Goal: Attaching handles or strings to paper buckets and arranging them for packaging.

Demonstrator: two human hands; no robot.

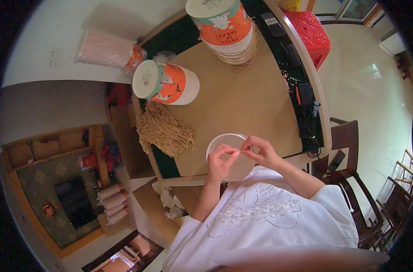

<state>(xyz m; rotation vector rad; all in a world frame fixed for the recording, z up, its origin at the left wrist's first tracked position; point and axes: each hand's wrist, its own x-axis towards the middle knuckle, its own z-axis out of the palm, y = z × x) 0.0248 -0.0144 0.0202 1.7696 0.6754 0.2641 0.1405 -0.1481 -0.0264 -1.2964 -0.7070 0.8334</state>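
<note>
My left hand (221, 162) and my right hand (262, 153) meet above a white paper bucket (218, 140) at the table's near edge, close to my body. Both hands are closed in a pinch, thumbs and forefingers nearly touching. Whatever lies between the fingertips is too small to make out. The bucket's pale inside faces up, partly covered by my hands. To the left of it lies a loose bundle of tan twine cords (165, 129).
An orange, green and white stack of paper buckets (172, 84) lies beyond the twine. Another stack (224, 34), with cords hanging at its rims, stands farther off. Dark devices and cables (306, 109) line the table's right side. A red stool (308, 36) is beyond the table.
</note>
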